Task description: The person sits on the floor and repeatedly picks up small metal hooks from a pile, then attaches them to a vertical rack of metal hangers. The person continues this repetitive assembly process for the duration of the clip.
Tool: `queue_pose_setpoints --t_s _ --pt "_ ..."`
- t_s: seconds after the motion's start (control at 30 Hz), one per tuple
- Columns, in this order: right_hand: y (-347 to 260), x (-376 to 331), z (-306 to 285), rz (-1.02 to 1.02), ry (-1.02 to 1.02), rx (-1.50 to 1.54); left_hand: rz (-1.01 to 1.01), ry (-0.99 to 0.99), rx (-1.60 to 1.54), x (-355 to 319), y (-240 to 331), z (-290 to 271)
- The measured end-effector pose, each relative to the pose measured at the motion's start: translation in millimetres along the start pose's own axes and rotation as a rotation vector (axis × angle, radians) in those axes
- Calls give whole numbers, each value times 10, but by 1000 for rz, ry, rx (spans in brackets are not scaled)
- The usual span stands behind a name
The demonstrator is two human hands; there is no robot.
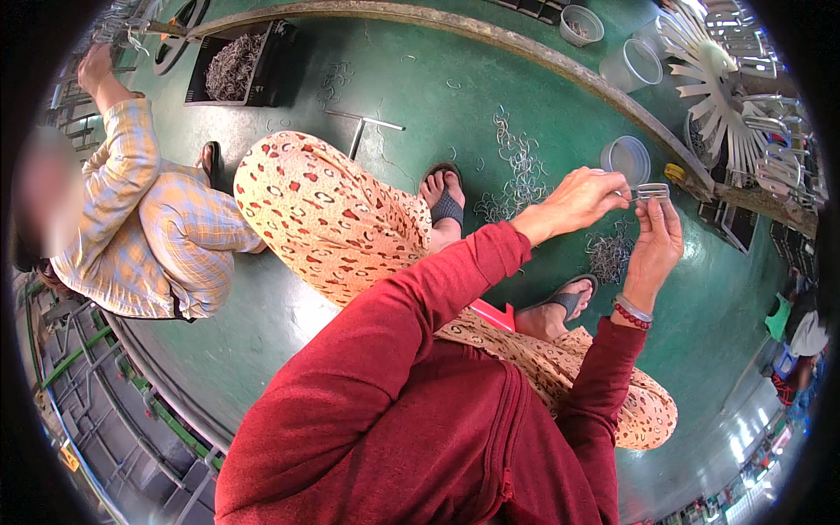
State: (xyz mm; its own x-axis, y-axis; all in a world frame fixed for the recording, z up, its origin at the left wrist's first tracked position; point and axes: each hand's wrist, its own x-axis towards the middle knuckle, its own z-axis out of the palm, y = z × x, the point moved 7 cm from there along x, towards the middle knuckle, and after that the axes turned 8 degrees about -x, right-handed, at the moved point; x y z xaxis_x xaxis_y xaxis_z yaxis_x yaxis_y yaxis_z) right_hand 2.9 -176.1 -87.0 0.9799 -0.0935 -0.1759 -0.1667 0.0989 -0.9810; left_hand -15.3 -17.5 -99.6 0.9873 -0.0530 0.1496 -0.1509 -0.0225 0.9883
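In front of me to the right, my right hand [658, 249] pinches a small shiny metal piece with parallel bars [653, 192] between thumb and fingers, held up near a wooden beam. My left hand [582, 201] reaches in beside it, fingers curled together close to the metal piece's left end. Something thin shows at those fingertips, too small to name. Below the hands, a pile of bent metal hooks [610, 255] lies on the floor by my right foot. More loose metal hooks [522, 171] are scattered between my feet.
A clear plastic tub [626, 160] stands just beyond my hands. The long wooden beam [525, 52] arcs across ahead, with metal strips [717, 79] hanging at the right. A black crate of metal pieces [234, 70] sits far left. Another person [166, 210] crouches at left.
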Motion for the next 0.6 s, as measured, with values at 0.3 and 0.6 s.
queue_pose_setpoints --t_s 0.3,0.6 --pt "148 83 48 50 0 -9 -725 499 384 -437 -1877 -1255" --pt "30 -68 77 74 -24 -31 -785 352 745 -409 -2335 -1343"
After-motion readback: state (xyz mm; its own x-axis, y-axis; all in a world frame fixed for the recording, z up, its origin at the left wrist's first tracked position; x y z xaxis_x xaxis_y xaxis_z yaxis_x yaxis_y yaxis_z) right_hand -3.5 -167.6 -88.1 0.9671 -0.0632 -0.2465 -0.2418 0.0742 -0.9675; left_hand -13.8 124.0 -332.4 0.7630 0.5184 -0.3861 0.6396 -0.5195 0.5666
